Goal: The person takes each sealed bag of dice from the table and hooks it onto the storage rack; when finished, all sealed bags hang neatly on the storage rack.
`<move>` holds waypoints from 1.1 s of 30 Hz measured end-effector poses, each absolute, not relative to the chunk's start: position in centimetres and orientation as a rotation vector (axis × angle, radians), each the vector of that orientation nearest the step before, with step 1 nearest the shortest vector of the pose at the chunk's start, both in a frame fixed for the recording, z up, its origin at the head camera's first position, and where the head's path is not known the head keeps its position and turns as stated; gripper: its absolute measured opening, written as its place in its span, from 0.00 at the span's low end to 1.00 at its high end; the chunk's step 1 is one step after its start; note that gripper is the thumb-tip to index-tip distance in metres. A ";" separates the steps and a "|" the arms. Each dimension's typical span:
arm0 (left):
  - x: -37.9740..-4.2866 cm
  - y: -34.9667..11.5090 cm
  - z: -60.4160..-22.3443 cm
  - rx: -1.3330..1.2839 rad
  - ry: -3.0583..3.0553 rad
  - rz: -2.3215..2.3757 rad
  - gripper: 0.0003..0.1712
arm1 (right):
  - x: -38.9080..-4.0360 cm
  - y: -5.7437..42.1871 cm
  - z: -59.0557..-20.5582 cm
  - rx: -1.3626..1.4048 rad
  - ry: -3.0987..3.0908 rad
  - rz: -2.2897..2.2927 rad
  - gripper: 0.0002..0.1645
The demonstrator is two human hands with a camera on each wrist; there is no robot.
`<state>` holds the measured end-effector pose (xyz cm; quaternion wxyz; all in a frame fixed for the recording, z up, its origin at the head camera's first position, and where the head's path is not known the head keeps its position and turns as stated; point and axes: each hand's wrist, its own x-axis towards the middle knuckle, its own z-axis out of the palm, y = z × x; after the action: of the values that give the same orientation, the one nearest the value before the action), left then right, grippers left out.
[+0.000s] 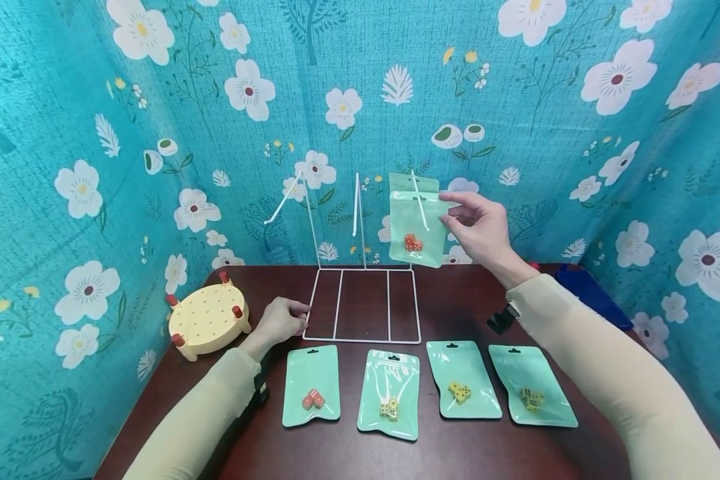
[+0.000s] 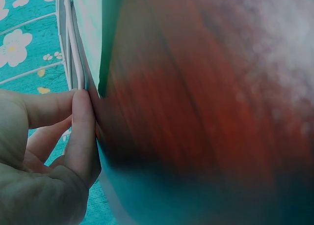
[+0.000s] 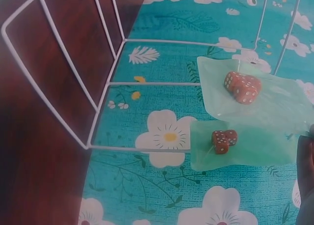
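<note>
A white wire rack [image 1: 365,341] with three hooks stands on the table. At its right hook, my right hand [image 1: 477,223] pinches the right edge of a mint-green pouch [image 1: 405,220] holding red dice. The hook's white wire passes in front of this pouch. A second green pouch [image 3: 260,149] with red dice hangs behind it, mostly hidden in the head view. The left and middle hooks carry nothing. My left hand [image 1: 281,319] pinches the left side wire of the rack's base between thumb and finger, near the front corner.
Along the front lie a pouch with red dice [image 1: 312,367] and three with yellow dice, one of them the far-right pouch [image 1: 522,370]. A round cream stand [image 1: 207,317] with red-tipped legs sits left, a blue object [image 1: 597,297] back right. A flowered curtain [image 1: 360,80] hangs behind.
</note>
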<state>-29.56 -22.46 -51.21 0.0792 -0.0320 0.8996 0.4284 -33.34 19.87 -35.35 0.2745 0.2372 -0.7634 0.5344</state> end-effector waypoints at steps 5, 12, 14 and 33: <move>-29.5 -22.5 -51.2 -0.089 2.696 1.278 0.21 | -33.5 19.4 -35.0 0.585 -2.090 1.396 0.25; -29.3 -22.4 -51.1 -0.083 2.685 1.287 0.21 | -32.1 18.3 -33.1 0.529 -2.134 1.335 0.22; -29.2 -22.3 -51.1 -0.087 2.691 1.284 0.21 | -32.3 18.3 -33.2 0.513 -2.139 1.327 0.23; -29.4 -22.3 -51.1 -0.092 2.685 1.284 0.22 | -35.8 18.5 -34.7 0.521 -2.154 1.208 0.23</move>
<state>-29.37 -22.33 -51.05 0.0820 -0.0306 0.8987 0.4298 -35.84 18.50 -34.70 0.3042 0.1967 -0.8130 0.4559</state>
